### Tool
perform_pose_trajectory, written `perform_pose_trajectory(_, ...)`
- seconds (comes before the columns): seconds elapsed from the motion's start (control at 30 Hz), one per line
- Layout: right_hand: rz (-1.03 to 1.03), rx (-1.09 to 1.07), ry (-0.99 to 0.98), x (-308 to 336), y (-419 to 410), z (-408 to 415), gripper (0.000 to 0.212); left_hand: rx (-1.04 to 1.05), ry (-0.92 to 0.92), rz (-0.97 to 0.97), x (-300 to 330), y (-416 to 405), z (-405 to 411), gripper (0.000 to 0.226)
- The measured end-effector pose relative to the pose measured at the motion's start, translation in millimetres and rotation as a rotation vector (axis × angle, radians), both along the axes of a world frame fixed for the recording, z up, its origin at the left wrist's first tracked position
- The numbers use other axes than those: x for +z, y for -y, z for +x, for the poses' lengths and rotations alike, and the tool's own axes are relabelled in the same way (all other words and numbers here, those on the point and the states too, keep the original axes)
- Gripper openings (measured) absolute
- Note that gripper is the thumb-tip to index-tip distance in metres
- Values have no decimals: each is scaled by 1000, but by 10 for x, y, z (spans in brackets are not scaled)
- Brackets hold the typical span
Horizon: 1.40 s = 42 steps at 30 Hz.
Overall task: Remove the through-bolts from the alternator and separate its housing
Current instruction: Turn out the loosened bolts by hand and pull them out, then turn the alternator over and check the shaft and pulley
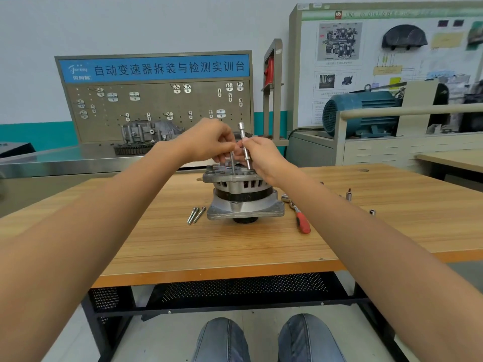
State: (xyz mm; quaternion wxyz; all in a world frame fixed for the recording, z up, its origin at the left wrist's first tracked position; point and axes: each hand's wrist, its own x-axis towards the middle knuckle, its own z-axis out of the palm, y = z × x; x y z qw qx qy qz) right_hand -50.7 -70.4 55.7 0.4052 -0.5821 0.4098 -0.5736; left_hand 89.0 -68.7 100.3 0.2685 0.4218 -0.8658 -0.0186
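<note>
The alternator (244, 198) stands pulley-down in the middle of the wooden table (209, 246). Above its top plate, my left hand (207, 141) pinches a long through-bolt (232, 163) that stands upright, its lower end still in the housing. My right hand (261, 155) grips a chrome extension bar (245, 146) with a socket end, held nearly upright next to that bolt. Two loose through-bolts (196, 215) lie on the table just left of the alternator base.
A red-handled ratchet (298, 214) lies right of the alternator, with small sockets (349, 195) farther right. Behind the table are a steel bench with a gearbox casing (149, 131), a pegboard, and a blue electric motor (358, 113). My knees show under the table edge.
</note>
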Motion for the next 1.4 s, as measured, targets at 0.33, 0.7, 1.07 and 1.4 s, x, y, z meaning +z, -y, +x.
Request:
perform_pose_trajectory(0.33,5,2,55,-8,19,-51,23,195,-693,232,-54,194,652,21)
perform_pose_trajectory(0.7,-34,-1,-11,-32,42,-77,22,531,-560,483,-1185,699,816,23)
perform_pose_trajectory(1.07,-24,31,21,-21,30,-77,21,609,68,350,-1530,858,466,58)
perform_pose_trajectory(1.4,186,216,426,66,-61,-111,22,677,190,177,-1616,789,373,37)
